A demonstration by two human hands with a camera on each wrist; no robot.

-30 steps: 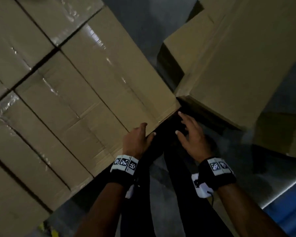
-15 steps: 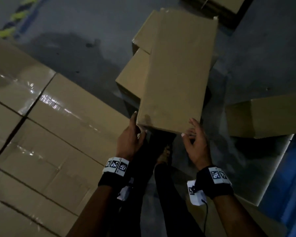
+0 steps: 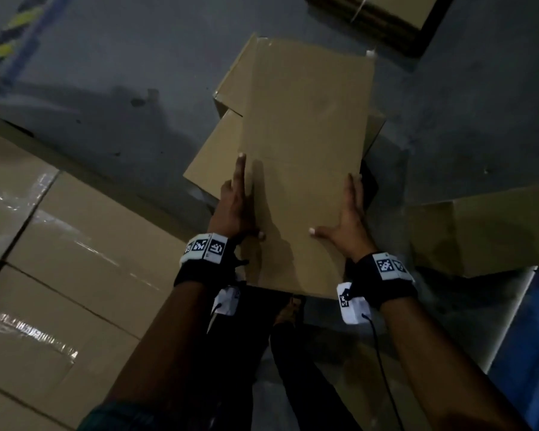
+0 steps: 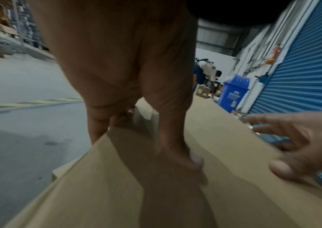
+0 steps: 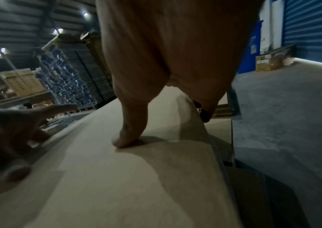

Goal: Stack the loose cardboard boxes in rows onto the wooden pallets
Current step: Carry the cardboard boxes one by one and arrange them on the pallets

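A long plain cardboard box (image 3: pixel 305 144) lies lengthwise in front of me, over other loose boxes (image 3: pixel 215 150). My left hand (image 3: pixel 235 206) presses flat against its left side, fingers straight along the edge and thumb on the top face. On the opposite side my right hand (image 3: pixel 350 222) does the same, thumb spread on top. The left wrist view shows the left hand (image 4: pixel 136 92) reaching down over the box edge (image 4: pixel 224 146). In the right wrist view the right hand (image 5: pixel 166 61) has its thumb on the box top (image 5: pixel 136 177). Taped boxes stacked in rows (image 3: pixel 75 275) fill the left.
Another loose box (image 3: pixel 486 231) lies on the grey floor (image 3: pixel 106 73) to the right. A dark stack of flat cardboard (image 3: pixel 386 17) sits at the far top. A blue roller shutter (image 4: pixel 302 69) and a blue bin (image 4: pixel 234 91) stand to the right. My legs are below the box.
My view has swung from the stacked rows to the loose pile. Both hands have slid forward from the box's near end onto its two sides, and the box now sits closer to me.
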